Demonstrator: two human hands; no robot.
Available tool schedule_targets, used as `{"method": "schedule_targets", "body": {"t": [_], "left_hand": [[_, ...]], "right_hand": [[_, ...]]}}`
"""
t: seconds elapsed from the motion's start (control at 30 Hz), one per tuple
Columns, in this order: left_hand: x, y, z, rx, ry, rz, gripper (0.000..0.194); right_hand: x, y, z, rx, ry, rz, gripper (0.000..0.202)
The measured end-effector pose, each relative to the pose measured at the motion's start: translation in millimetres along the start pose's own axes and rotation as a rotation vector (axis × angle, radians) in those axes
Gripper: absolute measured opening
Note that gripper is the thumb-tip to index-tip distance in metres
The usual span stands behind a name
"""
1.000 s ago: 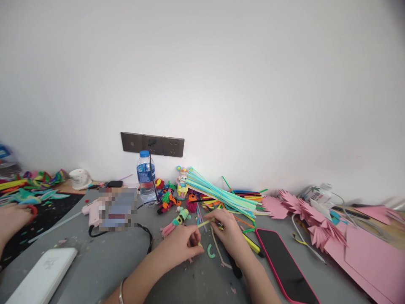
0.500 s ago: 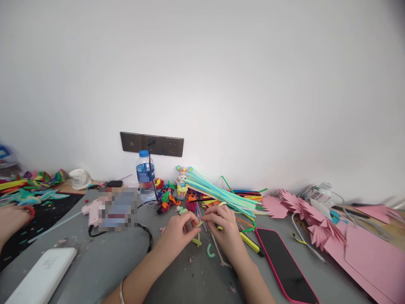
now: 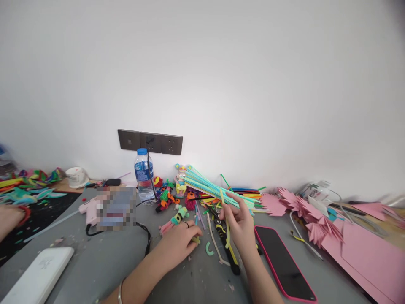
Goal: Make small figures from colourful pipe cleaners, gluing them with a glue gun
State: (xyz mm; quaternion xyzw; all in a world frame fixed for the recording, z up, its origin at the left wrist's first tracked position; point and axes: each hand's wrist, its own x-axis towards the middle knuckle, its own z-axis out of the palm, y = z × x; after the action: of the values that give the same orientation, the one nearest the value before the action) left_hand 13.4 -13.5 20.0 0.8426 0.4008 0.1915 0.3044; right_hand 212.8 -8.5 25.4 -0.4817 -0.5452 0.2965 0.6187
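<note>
My right hand (image 3: 237,221) pinches a pale yellow pipe cleaner (image 3: 228,230), which stands up between its fingers. My left hand (image 3: 183,240) rests low over the grey mat, its fingers closed around a small yellow piece (image 3: 195,240). Just behind it lies a small pink and green figure (image 3: 177,217). Between my hands are a green curved piece (image 3: 209,249) and a beige strip (image 3: 215,238). Pliers with black and yellow handles (image 3: 228,249) lie under my right hand. A bundle of pale green and blue pipe cleaners (image 3: 218,190) spreads behind it.
A phone (image 3: 284,264) lies to the right, beside pink paper (image 3: 370,253). A water bottle (image 3: 144,175) and colourful figures (image 3: 166,198) stand at the back. A white device (image 3: 41,274) lies front left. At the left edge is another person's hand (image 3: 11,219).
My hands have moved apart. My right hand has moved right and lifted the yellow pipe cleaner upright; my left has lowered to the small yellow piece. The figure and pliers now show.
</note>
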Motion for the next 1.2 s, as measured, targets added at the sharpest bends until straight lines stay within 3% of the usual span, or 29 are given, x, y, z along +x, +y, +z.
{"method": "schedule_targets", "body": {"t": [0.17, 0.33, 0.4, 0.5, 0.63, 0.87, 1.0, 1.2], "left_hand": [[2.1, -2.7, 2.7, -0.029, -0.034, 0.011, 0.025], [2.9, 5.7, -2.3, -0.108, 0.125, -0.053, 0.017], [4.0, 7.2, -2.8, -0.211, 0.217, -0.076, 0.009], [6.9, 7.2, -1.5, -0.475, 0.295, -0.056, 0.018], [10.6, 9.5, 1.7, -0.908, 0.229, -0.079, 0.034], [11.6, 17.2, 4.9, -1.27, 0.225, -0.3, 0.045], [10.5, 21.8, 2.0, -1.371, 0.187, -0.362, 0.046], [11.1, 21.9, 0.0, -1.338, 0.158, -0.417, 0.045]], "right_hand": [[0.1, 1.4, 8.1, 0.28, 0.046, 0.142, 0.026], [0.1, 3.6, 14.6, 0.453, -0.023, 0.272, 0.044], [0.2, 2.9, 16.0, 0.501, -0.021, 0.304, 0.051], [1.3, 1.8, 16.2, 0.553, -0.012, 0.331, 0.052], [2.2, 0.7, 15.0, 0.575, -0.059, 0.369, 0.043], [-3.5, 0.3, 20.0, 0.613, -0.132, 0.401, 0.037], [-5.7, 0.6, 22.0, 0.605, -0.172, 0.376, 0.033], [-6.2, 0.0, 21.6, 0.546, -0.133, 0.331, 0.029]]}}
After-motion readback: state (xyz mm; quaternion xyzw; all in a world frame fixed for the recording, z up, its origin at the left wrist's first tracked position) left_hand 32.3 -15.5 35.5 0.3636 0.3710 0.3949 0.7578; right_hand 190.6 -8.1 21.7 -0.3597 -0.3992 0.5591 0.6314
